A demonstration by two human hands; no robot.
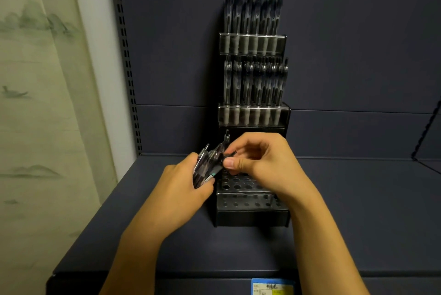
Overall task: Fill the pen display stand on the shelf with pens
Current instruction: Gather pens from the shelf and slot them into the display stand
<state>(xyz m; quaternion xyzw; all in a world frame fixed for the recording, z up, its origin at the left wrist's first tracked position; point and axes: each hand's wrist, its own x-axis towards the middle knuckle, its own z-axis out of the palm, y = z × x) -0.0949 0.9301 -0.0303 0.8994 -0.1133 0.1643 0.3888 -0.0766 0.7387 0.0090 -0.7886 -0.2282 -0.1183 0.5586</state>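
Observation:
A black tiered pen display stand [253, 217] stands on the dark shelf against the back panel. Its top tier [253, 44] and middle tier [254, 115] hold rows of dark pens. The lower tiers show open round holes [241, 186]. My left hand [188, 189] grips a bundle of pens [206, 165] just left of the stand. My right hand [260, 161] hovers over the lower tiers and pinches one pen [225, 145] from the bundle between thumb and fingers. A single pen tip sticks up behind my fingers.
The dark shelf board [358, 211] extends to both sides of the stand. A perforated upright [126, 68] runs down the left side, with a pale painted curtain [35, 103] beyond it. A blue and yellow price label [272, 287] sits on the shelf's front edge.

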